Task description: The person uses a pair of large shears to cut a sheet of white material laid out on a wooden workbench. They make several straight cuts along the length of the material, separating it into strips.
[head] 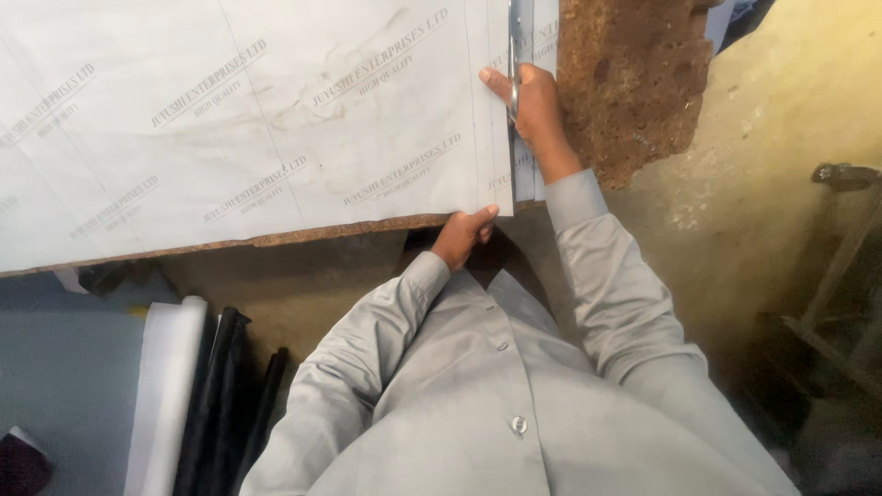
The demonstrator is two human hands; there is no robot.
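A large white sheet (239,119) with faint printed marks and pencil lines lies flat on a worn wooden board (634,83). My left hand (462,236) pinches the sheet's near edge at the board's front rim. My right hand (533,106) is closed around metal scissors (520,41) whose blades run away from me along a slit in the sheet, with a narrow strip (544,37) to their right. Grey shirt sleeves cover both arms.
The board's front edge (230,243) runs across below the sheet. A white roll (165,395) and several black tubes (220,404) stand at lower left. A yellowish floor (781,110) lies right, with a metal frame (845,239) at its far side.
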